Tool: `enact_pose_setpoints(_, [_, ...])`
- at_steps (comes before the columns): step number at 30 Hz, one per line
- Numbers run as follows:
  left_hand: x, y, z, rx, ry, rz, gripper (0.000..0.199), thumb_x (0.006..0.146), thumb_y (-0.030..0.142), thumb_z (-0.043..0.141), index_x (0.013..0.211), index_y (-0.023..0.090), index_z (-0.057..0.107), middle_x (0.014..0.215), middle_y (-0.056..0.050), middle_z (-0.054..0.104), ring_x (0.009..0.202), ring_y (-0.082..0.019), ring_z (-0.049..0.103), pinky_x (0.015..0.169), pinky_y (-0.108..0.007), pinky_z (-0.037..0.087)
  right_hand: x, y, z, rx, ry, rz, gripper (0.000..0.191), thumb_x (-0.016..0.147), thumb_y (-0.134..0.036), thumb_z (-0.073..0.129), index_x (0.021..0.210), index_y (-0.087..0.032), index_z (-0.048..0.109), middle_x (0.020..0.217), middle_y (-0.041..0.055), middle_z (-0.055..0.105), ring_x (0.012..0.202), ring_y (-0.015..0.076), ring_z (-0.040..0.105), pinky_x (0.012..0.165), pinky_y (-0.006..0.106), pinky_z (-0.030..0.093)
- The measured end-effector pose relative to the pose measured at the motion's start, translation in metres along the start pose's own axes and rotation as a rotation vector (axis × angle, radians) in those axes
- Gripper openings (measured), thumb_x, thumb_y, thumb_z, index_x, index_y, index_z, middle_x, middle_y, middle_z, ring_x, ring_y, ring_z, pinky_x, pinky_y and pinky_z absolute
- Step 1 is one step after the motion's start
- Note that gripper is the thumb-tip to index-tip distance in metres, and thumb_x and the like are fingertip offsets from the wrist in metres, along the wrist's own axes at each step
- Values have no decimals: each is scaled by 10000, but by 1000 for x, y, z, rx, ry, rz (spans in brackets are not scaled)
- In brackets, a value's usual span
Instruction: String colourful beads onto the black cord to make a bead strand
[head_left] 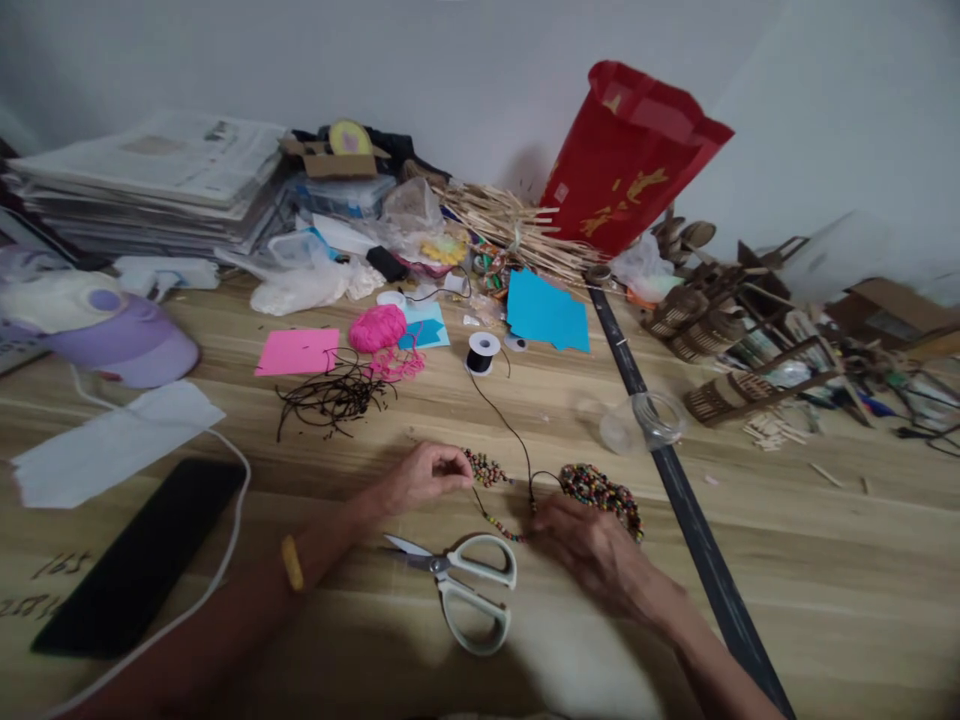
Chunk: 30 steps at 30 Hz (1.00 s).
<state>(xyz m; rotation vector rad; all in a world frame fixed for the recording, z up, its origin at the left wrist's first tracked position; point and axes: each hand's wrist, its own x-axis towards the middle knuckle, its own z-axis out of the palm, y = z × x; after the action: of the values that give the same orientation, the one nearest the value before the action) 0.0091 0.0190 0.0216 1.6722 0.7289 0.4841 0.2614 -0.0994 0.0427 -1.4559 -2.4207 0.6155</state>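
Note:
My left hand [431,473] pinches the end of a dark cord. Several small coloured beads [504,528] are threaded on that cord and hang in a low curve across to my right hand [592,540]. My right fingers are closed at the other end of the beaded stretch; the exact grip is partly hidden. Just beyond my left fingertips lies a small pile of loose beads [486,468]. A coil of strung beads [604,492] rests behind my right hand. From a spool of black cord [481,353] a line runs down toward my right hand. White-handled scissors [459,580] lie below the beads.
Cut black cords [334,395], pink yarn [377,328] and a pink paper [298,351] lie at left, beyond a black phone [142,560]. A clear tape roll [656,420] sits on the dark strip. Small woven baskets [739,395] crowd the right; a red bag [630,160] stands behind.

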Motion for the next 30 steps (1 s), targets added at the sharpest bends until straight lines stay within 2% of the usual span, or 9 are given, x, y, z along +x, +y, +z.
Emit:
enact_pose_setpoints(5, [1,5,1,97,-16,-4,132,739,234,615,714,107,643,711,-38,665,678,-133,576,661,-228,443,-1,3,-7,-164,115,152,134,893,-163,431,872,-186,561,786,55,606,665,161,589,573,234,410])
enact_pose_setpoints(11, [2,-1,8,151,-28,-10,92,730,185,601,720,111,657,672,-19,664,612,-110,564,587,-196,424,11,-15,13,-350,63,236,50,861,-218,509,868,-184,545,788,48,647,625,169,613,507,230,340])
enact_pose_setpoints(14, [5,1,9,205,-54,-1,97,730,181,603,740,112,671,689,-25,675,618,-111,571,592,-195,423,15,-17,23,-403,41,272,14,835,-166,535,842,-177,542,777,42,637,615,166,611,494,237,317])
enact_pose_setpoints(18, [10,6,10,202,-30,2,102,726,179,610,735,103,677,706,-46,687,630,-122,582,603,-204,429,15,-11,25,-403,22,216,150,816,-48,506,878,-178,547,815,33,611,650,152,597,499,238,312])
enact_pose_setpoints(22, [11,6,11,141,8,2,83,717,160,610,716,101,670,684,-39,680,608,-114,571,585,-197,421,13,-10,13,-352,-3,150,199,854,-23,464,880,-192,567,849,33,607,725,153,587,544,228,353])
enact_pose_setpoints(26, [10,-1,9,84,11,-10,79,712,160,606,702,105,660,666,-29,663,617,-116,564,592,-200,427,19,-24,0,-283,30,59,133,899,-125,490,876,-202,597,892,47,613,824,177,587,617,239,422])
enact_pose_setpoints(30, [9,-6,10,71,25,-25,78,711,161,599,705,105,653,670,-26,652,622,-117,556,608,-209,432,34,-39,3,-212,25,-74,151,935,-206,470,1011,-200,600,948,63,636,875,183,594,687,259,472])
